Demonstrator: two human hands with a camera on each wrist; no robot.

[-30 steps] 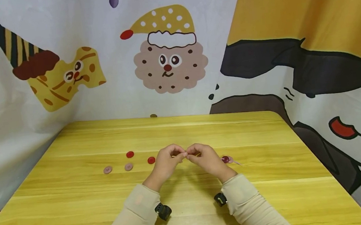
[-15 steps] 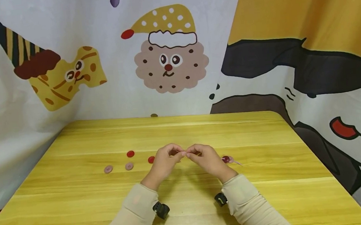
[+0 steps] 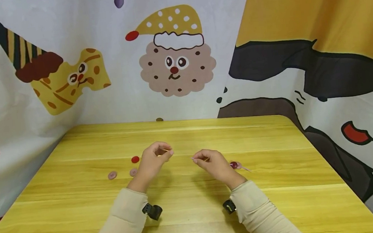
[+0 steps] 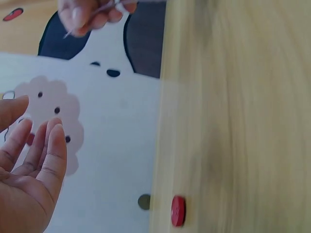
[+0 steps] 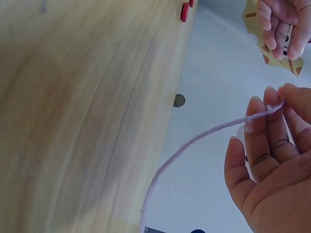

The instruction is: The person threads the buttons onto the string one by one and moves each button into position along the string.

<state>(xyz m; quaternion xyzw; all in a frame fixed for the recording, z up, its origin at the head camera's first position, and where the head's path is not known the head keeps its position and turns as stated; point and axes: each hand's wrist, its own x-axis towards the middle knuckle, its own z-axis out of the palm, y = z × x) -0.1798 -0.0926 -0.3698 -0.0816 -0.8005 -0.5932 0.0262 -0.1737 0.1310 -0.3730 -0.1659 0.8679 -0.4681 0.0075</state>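
Observation:
My right hand [image 3: 213, 163] pinches one end of a thin lilac cord [image 5: 194, 138] between thumb and fingertips. In the right wrist view the cord curves away from the fingertips and down out of the frame. Beside the right wrist, a dark red button [image 3: 233, 165] and a pink button [image 3: 239, 165] lie together with a cord tail [image 3: 246, 169] sticking out. To the left, my left hand [image 3: 148, 164] hovers over the table with thumb and fingers apart, holding nothing. Near it are a red button [image 3: 135, 159] and a pink button [image 3: 133, 172].
Another pink button [image 3: 112, 175] lies farther left on the wooden table [image 3: 196, 214]. A second red button is hidden behind the left hand in the head view. Behind the table hangs a white cloth [image 3: 100, 11] printed with cartoon figures.
The left hand has let go at the right fingertips and moved left and slightly away, over the second red button. The right hand has stayed almost in place, still pinching the cord.

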